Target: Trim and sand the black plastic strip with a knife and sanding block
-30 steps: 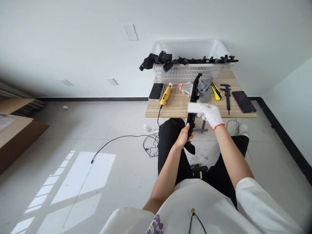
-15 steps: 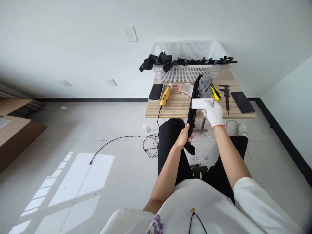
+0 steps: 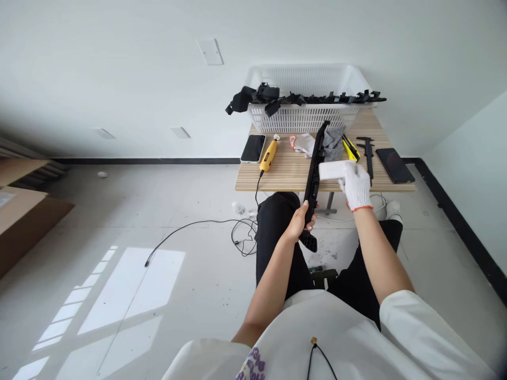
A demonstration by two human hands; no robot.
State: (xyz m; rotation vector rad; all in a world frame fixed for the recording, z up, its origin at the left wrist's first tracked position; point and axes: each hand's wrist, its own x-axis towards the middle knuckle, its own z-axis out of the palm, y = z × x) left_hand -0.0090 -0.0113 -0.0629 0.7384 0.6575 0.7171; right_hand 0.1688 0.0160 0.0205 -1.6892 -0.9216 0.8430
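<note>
My bare left hand [image 3: 299, 222] grips a long black plastic part [image 3: 314, 168] near its lower end, holding it tilted up over the table's front edge. In my white-gloved right hand [image 3: 355, 184] is a flat white block [image 3: 331, 170], pinched at its right end. The block's left end is close beside the black part; whether they touch I cannot tell. Behind the part lie a grey cloth [image 3: 334, 142] and a white glove with an orange cuff [image 3: 304, 143].
A white plastic basket [image 3: 277, 125] bears more black parts [image 3: 273, 96] across its rim. On the table [image 3: 285, 182] lie a yellow corded tool [image 3: 269, 155], two phones [image 3: 253, 148], a yellow utility knife [image 3: 350, 149] and black calipers [image 3: 368, 153]. A black cable [image 3: 198, 221] trails over the floor.
My right hand has shifted right with the white block, away from the black part. The left hand and the black part stay in about the same place.
</note>
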